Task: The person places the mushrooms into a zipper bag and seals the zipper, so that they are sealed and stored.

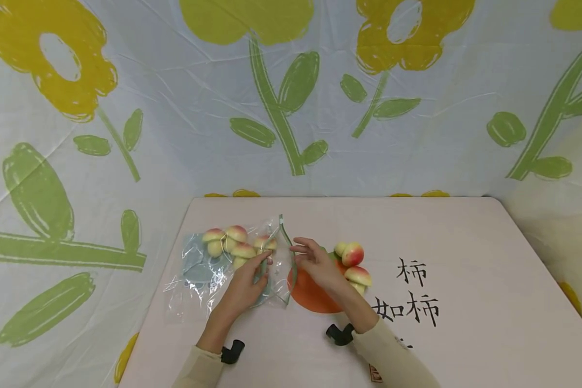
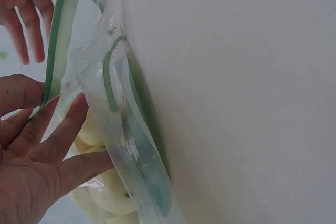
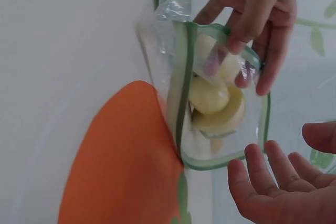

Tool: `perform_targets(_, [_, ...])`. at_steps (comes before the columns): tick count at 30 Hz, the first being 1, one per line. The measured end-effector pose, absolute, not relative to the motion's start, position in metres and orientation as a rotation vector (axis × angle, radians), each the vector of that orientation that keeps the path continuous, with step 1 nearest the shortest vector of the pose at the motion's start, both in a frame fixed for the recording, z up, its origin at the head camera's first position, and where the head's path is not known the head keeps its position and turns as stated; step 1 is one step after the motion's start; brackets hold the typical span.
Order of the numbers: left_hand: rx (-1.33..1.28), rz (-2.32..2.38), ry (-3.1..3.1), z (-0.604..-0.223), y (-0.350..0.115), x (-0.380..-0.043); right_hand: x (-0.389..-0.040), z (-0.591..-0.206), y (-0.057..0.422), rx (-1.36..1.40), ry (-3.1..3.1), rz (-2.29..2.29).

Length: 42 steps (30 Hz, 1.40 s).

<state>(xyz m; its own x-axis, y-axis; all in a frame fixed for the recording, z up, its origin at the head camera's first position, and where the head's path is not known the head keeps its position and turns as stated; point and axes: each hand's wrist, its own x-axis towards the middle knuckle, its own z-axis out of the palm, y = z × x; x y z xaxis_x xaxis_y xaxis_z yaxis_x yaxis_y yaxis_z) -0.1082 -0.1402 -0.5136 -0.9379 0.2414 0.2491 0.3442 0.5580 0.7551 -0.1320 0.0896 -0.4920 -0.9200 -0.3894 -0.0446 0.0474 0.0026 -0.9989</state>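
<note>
A clear zip bag (image 1: pixel 208 291) with a green-edged mouth lies on the left of the table. Inside it are several toy mushrooms (image 1: pixel 235 234) with cream stems and pinkish-red caps. My left hand (image 1: pixel 246 285) pinches the rim at the bag's mouth, as the right wrist view shows. Facing that mouth, my right hand (image 1: pixel 320 268) is held with its fingers spread apart and nothing in them; its fingertips (image 3: pixel 254 153) are close to the green rim. Beyond my right hand, a tilted mushroom (image 1: pixel 353 254) and another mushroom (image 1: pixel 358 276) rest on the tabletop.
The pale pink table cover (image 1: pixel 485 242) carries a printed orange persimmon (image 1: pixel 315 293) and black written characters (image 1: pixel 412 272). A pale blue patch (image 1: pixel 196 258) shows through the bag. Flower-printed cloth (image 1: pixel 174 108) hangs at the back and sides.
</note>
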Motion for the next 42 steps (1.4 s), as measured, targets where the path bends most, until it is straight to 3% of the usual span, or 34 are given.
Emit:
perform_targets(25, [-0.505, -1.353, -2.661, -0.513, -0.141, -0.108, -0.126, -0.479, 0.11, -0.3, 2.02, -2.047])
perform_targets(42, [-0.495, -1.347, -2.719, -0.505, -0.14, -0.11, -0.109, -0.46, 0.168, -0.276, 2.283, -1.982])
